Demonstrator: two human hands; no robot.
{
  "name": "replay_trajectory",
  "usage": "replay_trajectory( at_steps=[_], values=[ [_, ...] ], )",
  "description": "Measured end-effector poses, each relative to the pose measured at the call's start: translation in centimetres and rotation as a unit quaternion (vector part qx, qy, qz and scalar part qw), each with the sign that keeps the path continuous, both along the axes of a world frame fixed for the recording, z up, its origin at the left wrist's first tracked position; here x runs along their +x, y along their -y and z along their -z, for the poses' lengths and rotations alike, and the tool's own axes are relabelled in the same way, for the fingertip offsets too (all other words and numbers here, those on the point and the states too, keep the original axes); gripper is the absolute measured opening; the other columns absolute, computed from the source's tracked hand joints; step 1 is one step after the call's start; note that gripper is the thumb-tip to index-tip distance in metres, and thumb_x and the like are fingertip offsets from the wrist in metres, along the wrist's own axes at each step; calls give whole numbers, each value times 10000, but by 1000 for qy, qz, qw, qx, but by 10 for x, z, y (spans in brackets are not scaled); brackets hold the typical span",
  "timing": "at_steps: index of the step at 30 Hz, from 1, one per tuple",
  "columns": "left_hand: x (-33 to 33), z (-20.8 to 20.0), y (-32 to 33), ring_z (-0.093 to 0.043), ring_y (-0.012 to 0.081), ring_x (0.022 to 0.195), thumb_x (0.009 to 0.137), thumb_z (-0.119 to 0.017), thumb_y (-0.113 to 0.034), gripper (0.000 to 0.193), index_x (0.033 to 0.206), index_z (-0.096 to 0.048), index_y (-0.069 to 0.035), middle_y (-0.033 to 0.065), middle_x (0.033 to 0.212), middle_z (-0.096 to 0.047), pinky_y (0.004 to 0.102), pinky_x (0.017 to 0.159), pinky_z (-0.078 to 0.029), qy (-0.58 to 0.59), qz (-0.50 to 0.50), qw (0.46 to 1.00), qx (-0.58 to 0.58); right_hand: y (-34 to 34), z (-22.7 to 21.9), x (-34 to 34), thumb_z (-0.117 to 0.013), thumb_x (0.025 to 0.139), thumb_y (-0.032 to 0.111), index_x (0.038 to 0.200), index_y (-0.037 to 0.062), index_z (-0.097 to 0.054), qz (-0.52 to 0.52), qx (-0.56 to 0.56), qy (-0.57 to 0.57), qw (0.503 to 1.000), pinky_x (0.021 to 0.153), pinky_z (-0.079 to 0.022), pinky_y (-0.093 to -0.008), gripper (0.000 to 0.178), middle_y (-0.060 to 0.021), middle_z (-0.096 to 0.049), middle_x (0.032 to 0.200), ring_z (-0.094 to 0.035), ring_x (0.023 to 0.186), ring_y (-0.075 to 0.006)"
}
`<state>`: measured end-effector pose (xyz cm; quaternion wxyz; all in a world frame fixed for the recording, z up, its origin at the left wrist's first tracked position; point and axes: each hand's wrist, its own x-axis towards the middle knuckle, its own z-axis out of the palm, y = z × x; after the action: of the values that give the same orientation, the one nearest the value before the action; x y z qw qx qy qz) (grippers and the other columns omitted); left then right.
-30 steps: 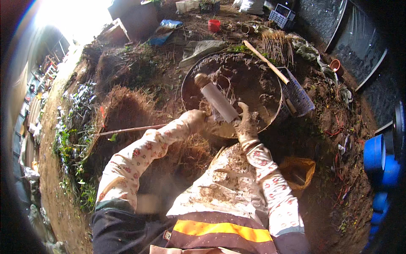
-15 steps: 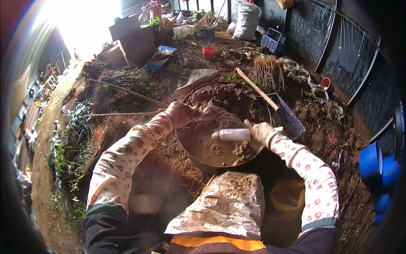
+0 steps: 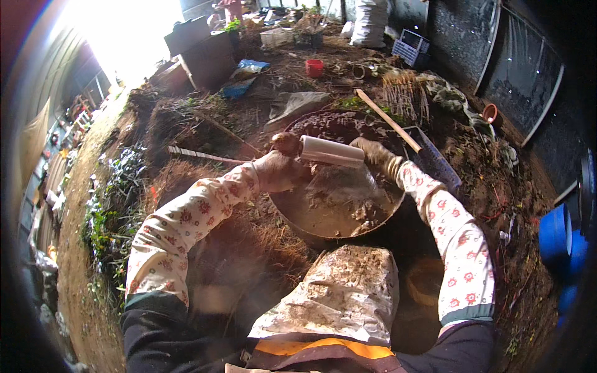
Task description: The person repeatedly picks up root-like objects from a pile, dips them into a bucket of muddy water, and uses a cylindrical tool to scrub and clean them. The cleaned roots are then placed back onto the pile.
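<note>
My left hand [image 3: 278, 171], closed, is over the left side of a round, dark-rimmed tub [image 3: 333, 239] of wet brown mud. Thin woody stems [image 3: 205, 154] point out leftward from its grip. A muddy brown lump [image 3: 286, 143] shows at its fingers; what it is I cannot make out. My right hand [image 3: 378, 156], in a muddy glove, grips the right end of a roll of clear plastic film [image 3: 333, 151]. The roll's left end is right beside my left hand. Loose film [image 3: 348, 181] hangs beneath the roll, above the mud.
A wooden-handled tool [image 3: 388, 121] leans by the tub's right rim near a blue crate [image 3: 440, 161]. Bundled rooted stems [image 3: 404, 96] stand behind. A dirty white sack [image 3: 336, 292] covers my lap. Blue barrels [image 3: 555, 233] stand far right; a red bucket [image 3: 314, 68] sits ahead.
The film roll and my right hand have moved up and left to my left hand. The stems in my left hand have shifted rightward, and the view has shifted slightly.
</note>
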<state>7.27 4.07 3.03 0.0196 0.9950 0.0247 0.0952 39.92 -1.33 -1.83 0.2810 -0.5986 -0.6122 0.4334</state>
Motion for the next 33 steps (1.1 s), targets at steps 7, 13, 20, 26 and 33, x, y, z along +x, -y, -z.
replay_trajectory(
  at_steps=[7, 13, 20, 26, 33],
  values=[
    [-1, -22, -4, -677, 366, 825, 949, -574, -355, 335, 1192, -688, -154, 186, 917, -704, 455, 748, -526, -64, -135, 974, -173, 34, 137, -7, -607, 941, 323, 1195, 76, -624, -166, 248, 478, 826, 724, -544, -387, 354, -67, -680, 890, -678, 838, -279],
    [-17, 1, -10, -696, 351, 873, 976, -548, -362, 320, 1208, -667, -176, 163, 954, -721, 428, 794, -554, -165, -232, 952, -109, 124, 77, -52, -782, 776, 230, 1195, 80, -624, -154, 326, 288, 887, 663, -557, -387, 472, -92, -721, 906, -702, 753, -249],
    [-28, -1, 29, -713, 306, 741, 897, -552, -133, 258, 1152, -591, -128, 83, 781, -681, 462, 607, -566, -171, -152, 972, 57, 116, 43, 2, -561, 973, 219, 1101, 65, -653, 88, 291, 105, 947, 718, -560, -363, 221, -60, -686, 919, -662, 773, -196],
    [-50, -11, 33, -726, 288, 793, 855, -640, -202, 403, 1253, -607, -149, 104, 826, -704, 434, 691, -575, -131, -175, 975, -33, 148, 13, -33, -500, 982, 213, 1116, 43, -580, -163, 158, 570, 790, 655, -585, -428, 232, -163, -704, 849, -718, 761, -314],
    [-54, 2, 69, -709, 232, 711, 946, -619, -227, 250, 1163, -653, -107, 86, 831, -705, 366, 622, -582, -145, -167, 967, -125, 121, -82, -59, -692, 921, 275, 1178, 128, -577, -215, 245, 128, 937, 607, -569, -395, 318, -85, -657, 844, -673, 679, -246]
  ],
)
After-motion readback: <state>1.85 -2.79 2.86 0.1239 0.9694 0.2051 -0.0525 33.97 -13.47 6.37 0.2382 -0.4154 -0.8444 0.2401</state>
